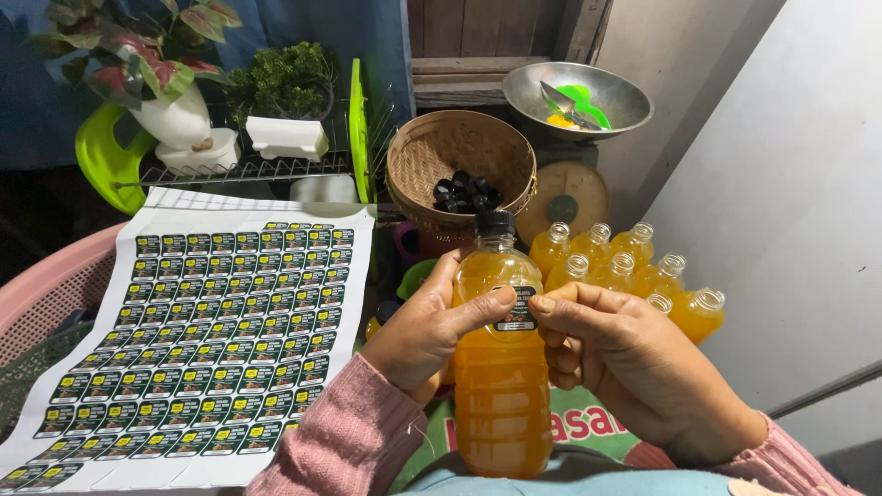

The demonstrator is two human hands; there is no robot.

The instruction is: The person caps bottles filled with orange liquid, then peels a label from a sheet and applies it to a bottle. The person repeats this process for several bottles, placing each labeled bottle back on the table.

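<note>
Two hands hold one capped bottle (501, 367) of orange juice upright, close to the body: the left hand (427, 331) wraps its shoulder, thumb pressing a small dark label (517, 310); the right hand (616, 358) pinches the label's edge. Left lies a sticker sheet (202, 340); behind stand uncapped bottles (625, 271) and a woven basket (459, 165) of black caps (466, 191).

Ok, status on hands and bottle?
Left hand grips capped orange bottle. Right hand pressing small label on it. Nothing in the way.

Soft, even light, sharp throughout, dim upper left corner
</note>
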